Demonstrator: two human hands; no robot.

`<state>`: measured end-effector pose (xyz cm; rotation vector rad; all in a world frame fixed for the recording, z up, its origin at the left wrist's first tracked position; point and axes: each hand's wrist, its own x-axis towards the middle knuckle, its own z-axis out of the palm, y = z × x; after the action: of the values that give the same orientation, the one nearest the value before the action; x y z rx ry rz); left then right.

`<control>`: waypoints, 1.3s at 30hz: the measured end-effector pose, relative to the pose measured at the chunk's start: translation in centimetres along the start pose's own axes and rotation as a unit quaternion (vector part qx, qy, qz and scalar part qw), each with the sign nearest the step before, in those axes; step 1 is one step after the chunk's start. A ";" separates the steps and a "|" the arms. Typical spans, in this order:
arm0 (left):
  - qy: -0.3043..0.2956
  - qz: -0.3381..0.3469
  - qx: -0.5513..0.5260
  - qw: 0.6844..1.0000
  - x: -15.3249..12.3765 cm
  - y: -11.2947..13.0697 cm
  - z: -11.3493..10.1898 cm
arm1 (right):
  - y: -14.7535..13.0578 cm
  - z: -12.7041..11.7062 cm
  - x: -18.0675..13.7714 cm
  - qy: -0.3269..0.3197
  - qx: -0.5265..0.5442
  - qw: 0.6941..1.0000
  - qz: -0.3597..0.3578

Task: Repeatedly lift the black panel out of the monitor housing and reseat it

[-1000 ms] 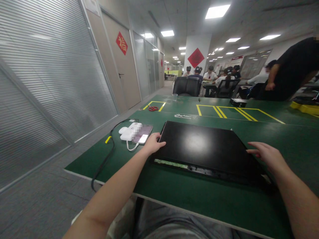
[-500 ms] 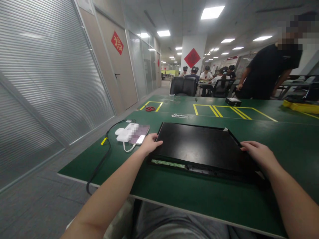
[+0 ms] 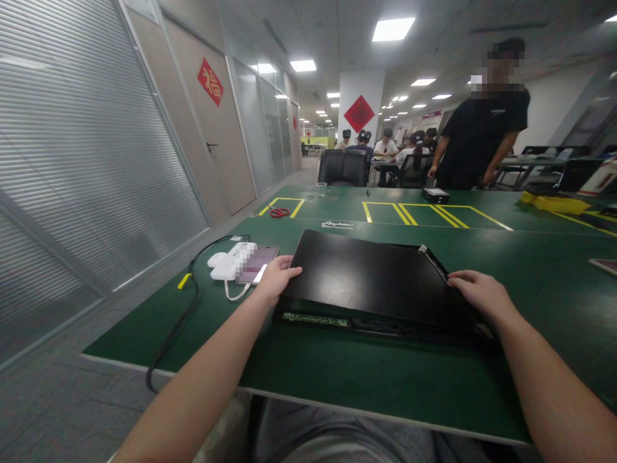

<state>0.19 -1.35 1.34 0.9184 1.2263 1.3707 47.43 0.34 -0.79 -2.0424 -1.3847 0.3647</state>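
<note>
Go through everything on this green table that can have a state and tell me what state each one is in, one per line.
black panel: near edge raised off its frame, held at both sides
left hand: gripping the panel's left edge
right hand: gripping the panel's right edge
phone: lying flat, screen up
red scissors: lying flat; open or closed, cannot tell
plastic cup: upright
black cable: hanging over the table edge

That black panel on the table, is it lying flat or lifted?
Lifted at the near edge: the black panel tilts above its frame, showing a green strip beneath, with left hand and right hand gripping its sides.
</note>
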 end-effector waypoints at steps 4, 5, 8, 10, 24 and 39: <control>0.004 -0.020 -0.010 1.000 -0.2 0.3 0.1 | 0.2 0.4 0.0 0.004 -0.034 0.999 -0.005; 0.011 -0.022 -0.004 1.000 -0.3 0.3 0.1 | 0.3 0.5 0.1 0.005 -0.040 0.999 -0.007; 0.032 -0.034 0.012 0.999 -0.4 0.4 0.0 | 0.6 0.6 0.3 0.007 -0.044 0.999 -0.013; 0.044 -0.041 0.015 0.998 -0.5 0.4 0.0 | 0.7 0.6 0.3 0.007 -0.048 0.999 -0.014; 0.075 -0.026 0.009 0.997 0.7 -0.3 -0.4 | -0.9 -0.2 -0.7 -0.018 -0.061 0.998 0.007; 0.070 -0.049 -0.049 0.995 -0.3 -0.5 1.3 | -1.0 -0.2 -0.6 -0.024 -0.108 0.994 0.008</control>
<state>1.55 -1.41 1.06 0.6936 1.2802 1.4229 46.59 -0.04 -0.10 -2.2339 -1.4925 0.2832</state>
